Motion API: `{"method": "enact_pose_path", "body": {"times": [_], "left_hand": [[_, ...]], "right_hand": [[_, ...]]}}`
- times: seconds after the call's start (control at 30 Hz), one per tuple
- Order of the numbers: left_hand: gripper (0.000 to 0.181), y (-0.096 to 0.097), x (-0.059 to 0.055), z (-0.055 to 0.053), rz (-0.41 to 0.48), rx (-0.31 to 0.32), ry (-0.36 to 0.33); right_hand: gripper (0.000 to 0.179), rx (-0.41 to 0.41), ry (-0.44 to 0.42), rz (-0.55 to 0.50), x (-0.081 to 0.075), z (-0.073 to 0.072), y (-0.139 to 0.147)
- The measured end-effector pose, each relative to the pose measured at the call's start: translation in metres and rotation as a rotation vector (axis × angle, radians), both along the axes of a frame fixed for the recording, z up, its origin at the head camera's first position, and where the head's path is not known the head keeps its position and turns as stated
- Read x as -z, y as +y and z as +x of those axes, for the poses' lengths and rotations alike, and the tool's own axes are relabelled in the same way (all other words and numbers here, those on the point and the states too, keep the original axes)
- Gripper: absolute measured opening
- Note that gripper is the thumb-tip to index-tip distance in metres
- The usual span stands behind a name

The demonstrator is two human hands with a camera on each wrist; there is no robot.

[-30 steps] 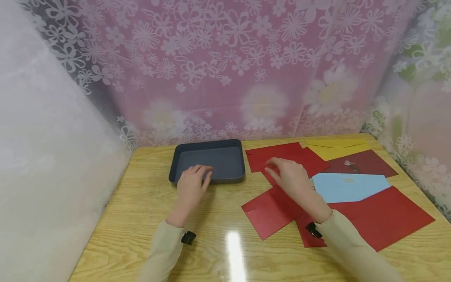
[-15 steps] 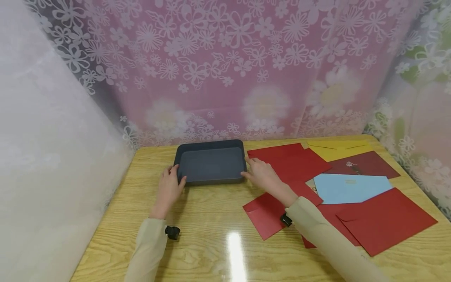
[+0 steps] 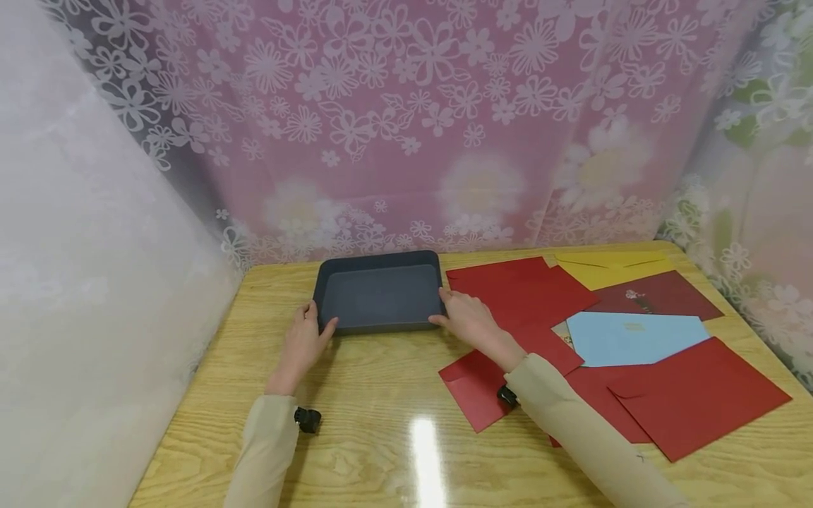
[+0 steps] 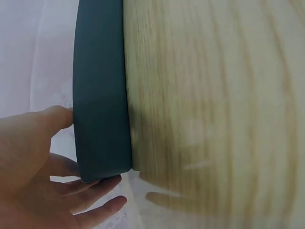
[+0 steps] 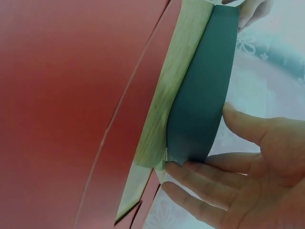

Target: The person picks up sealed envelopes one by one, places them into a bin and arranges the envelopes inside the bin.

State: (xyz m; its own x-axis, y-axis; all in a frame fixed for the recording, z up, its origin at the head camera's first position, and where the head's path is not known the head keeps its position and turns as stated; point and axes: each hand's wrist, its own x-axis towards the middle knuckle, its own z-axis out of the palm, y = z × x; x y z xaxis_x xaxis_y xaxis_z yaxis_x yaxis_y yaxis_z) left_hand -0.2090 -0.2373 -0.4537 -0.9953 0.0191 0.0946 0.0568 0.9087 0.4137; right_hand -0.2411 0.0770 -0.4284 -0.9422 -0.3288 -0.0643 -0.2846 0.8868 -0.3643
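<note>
- Dark blue-grey, the tray (image 3: pixel 381 296) sits on the wooden table (image 3: pixel 375 395), close to the table's far edge and a little left of its middle.
- My left hand (image 3: pixel 301 346) grips the tray's near left corner: the thumb presses the near wall at the rim, and the fingers bend round the left end.
- My right hand (image 3: pixel 471 317) holds the near right corner in the same manner, thumb on the near side, fingers against the right end.
- Both grips are clamped on the tray, one at each near corner, well apart from each other.
- To the tray's right, red envelopes (image 3: pixel 508 279) overlap in a loose spread; a strip of bare wood shows between them and the tray.
- A yellow envelope (image 3: pixel 619 267) lies by the table's far right corner, with a maroon envelope (image 3: pixel 673 295) just nearer to me.
- Nearer still lies a light blue envelope (image 3: pixel 625 340), one corner covered by a large red envelope (image 3: pixel 699 398) that reaches toward the table's right edge.
- My right sleeve (image 3: pixel 571 416) passes above part of the spread; my left sleeve (image 3: pixel 269 430) is over bare wood.
- Beyond the far edge hangs a pink flowered curtain (image 3: pixel 381 141).
</note>
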Motion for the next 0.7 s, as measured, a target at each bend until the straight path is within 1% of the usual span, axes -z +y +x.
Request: {"method": "enact_pose_path", "body": {"times": [0.1, 0.17, 0.37, 0.53, 0.7], "left_hand": [[0.074, -0.002, 0.001, 0.0, 0.016, 0.017, -0.01], [0.074, -0.003, 0.001, 0.0, 0.006, 0.029, -0.007], [0.073, -0.002, 0.0, 0.004, -0.006, 0.039, 0.002], [0.072, 0.0, -0.001, 0.011, 0.007, 0.051, 0.025], [0.073, 0.002, -0.002, 0.022, 0.003, 0.045, 0.033]], "right_hand": [[0.075, 0.002, 0.01, 0.018, 0.0, 0.001, 0.001], [0.074, 0.009, 0.013, 0.031, 0.0, 0.001, 0.001], [0.075, 0.022, 0.032, 0.071, 0.0, 0.007, 0.002], [0.075, 0.011, 0.081, 0.069, 0.002, 0.016, 0.005], [0.074, -0.003, 0.11, 0.062, 0.004, 0.025, 0.008]]}}
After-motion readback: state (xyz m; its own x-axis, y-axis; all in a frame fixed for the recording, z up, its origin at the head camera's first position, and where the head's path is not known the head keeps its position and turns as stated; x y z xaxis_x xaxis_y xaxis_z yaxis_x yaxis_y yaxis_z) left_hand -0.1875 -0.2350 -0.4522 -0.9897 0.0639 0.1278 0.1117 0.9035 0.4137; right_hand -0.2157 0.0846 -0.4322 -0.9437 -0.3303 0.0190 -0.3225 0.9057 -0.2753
